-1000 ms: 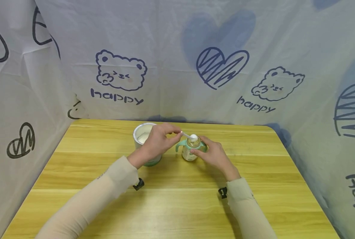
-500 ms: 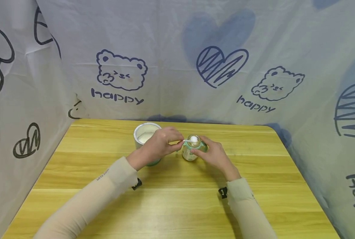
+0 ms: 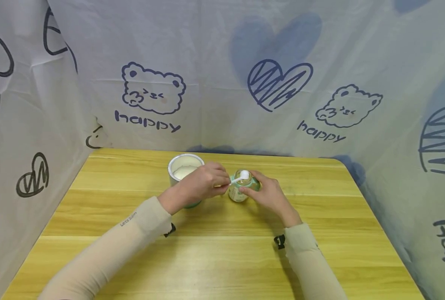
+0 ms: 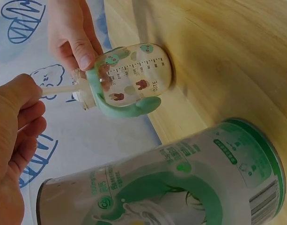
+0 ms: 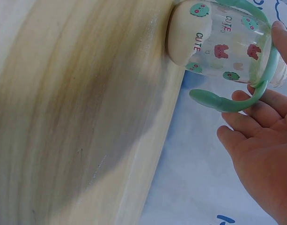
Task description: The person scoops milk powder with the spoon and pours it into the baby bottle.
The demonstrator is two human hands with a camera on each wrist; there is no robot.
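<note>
My left hand (image 3: 203, 182) pinches the thin handle of a small white scoop (image 3: 244, 175), whose bowl is over the mouth of a baby bottle (image 3: 236, 194). The bottle stands upright on the table, uncapped, with a green two-handled collar (image 4: 122, 110) and printed measuring marks. My right hand (image 3: 272, 196) grips it near the neck, thumb in front. Pale powder (image 5: 187, 33) lies in its lower part in the right wrist view. Left of the bottle, partly behind my left hand, a milk powder can (image 4: 157, 187) stands without a lid, showing cream powder inside.
The wooden table (image 3: 222, 250) has its back edge just behind the can and bottle. A white printed cloth (image 3: 215, 104) hangs behind it and along both sides.
My left hand has lowered slightly and turned, so the scoop's handle now slopes up toward its bowl at the bottle mouth. My right hand and the bottle stay in place.
</note>
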